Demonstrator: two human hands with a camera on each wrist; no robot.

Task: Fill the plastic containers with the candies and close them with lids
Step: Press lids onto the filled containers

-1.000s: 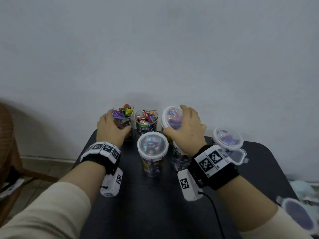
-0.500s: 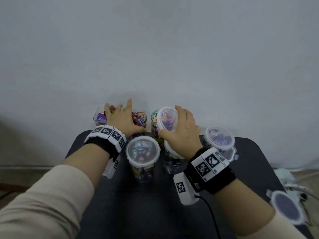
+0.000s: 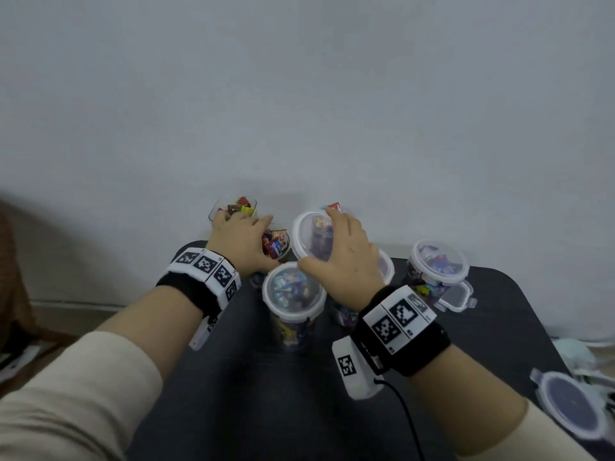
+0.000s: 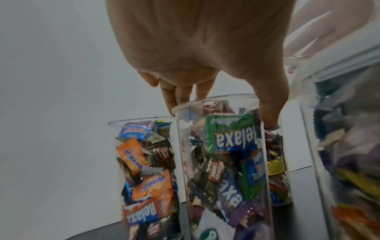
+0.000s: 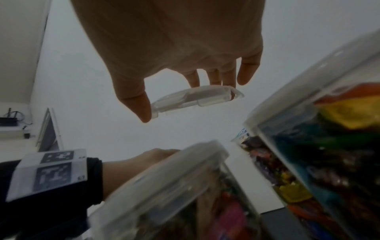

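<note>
Two open clear containers full of wrapped candies stand at the back of the dark table [image 3: 259, 400]: one at the far left [image 3: 233, 207], one beside it [image 3: 278, 249]. My left hand [image 3: 243, 241] grips that second container [image 4: 218, 154] by the rim, fingers [image 4: 174, 99] on one side and thumb on the other. My right hand [image 3: 339, 257] pinches a clear round lid [image 3: 312, 237], tilted, just right of that container. In the right wrist view the lid [image 5: 195, 99] sits between thumb and fingers [image 5: 213, 78].
A lidded container [image 3: 293, 294] stands in front of my hands, another [image 3: 439, 264] at the right and a third [image 3: 386, 271] under my right wrist. A loose lid [image 3: 457, 296] lies by the right container. Another lid [image 3: 572, 404] lies at the table's right edge. The wall is close behind.
My left hand has moved right from the far-left open container onto the rim of the one beside it. My right hand has kept the lid and brought it left, toward that container.
</note>
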